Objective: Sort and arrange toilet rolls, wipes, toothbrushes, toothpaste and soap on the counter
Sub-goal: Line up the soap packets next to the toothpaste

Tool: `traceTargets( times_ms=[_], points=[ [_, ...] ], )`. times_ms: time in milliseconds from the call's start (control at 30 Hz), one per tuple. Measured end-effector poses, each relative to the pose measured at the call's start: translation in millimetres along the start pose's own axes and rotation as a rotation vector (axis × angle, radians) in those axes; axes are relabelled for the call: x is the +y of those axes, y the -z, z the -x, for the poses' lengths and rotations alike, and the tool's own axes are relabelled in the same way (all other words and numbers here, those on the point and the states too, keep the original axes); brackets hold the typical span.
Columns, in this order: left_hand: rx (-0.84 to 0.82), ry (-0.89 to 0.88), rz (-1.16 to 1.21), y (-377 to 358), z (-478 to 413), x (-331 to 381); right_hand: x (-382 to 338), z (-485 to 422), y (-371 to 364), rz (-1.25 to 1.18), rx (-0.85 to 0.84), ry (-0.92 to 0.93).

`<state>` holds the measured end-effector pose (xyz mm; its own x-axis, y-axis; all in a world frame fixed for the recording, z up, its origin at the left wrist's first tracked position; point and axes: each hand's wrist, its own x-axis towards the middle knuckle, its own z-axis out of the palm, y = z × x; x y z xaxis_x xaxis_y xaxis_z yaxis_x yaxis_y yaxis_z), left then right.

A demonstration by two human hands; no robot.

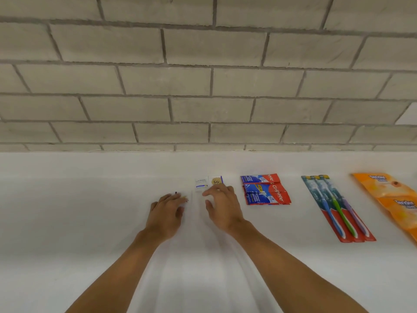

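Head view: soap boxes (201, 183) lie at the loosely spread fingers (212, 191) of the right hand (222, 206) (left hand (168, 211) flat alongside).

Left hand (168, 211) and right hand (222, 207), arms (123, 269) bare to the frame's edge — dark purplish polish on a left fingernail (176, 192).

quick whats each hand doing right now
Left hand: open, spread flat, holding nothing.
Right hand: open, fingers at the white packs, gripping nothing.
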<state>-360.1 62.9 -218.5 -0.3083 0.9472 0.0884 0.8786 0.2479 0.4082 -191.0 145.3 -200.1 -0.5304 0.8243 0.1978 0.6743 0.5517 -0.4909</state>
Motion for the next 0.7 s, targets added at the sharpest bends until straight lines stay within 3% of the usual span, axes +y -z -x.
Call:
traceTargets(
  times_ms=[200, 700],
  points=[
    [0.01, 0.005, 0.029, -4, -25, 0, 7, -17, -6, 0.035, -0.035, -0.025],
    [-0.003, 0.008, -0.048, -4, -52, 5, 10, -27, -21, 0.098, 0.073, -0.017]
  ],
)
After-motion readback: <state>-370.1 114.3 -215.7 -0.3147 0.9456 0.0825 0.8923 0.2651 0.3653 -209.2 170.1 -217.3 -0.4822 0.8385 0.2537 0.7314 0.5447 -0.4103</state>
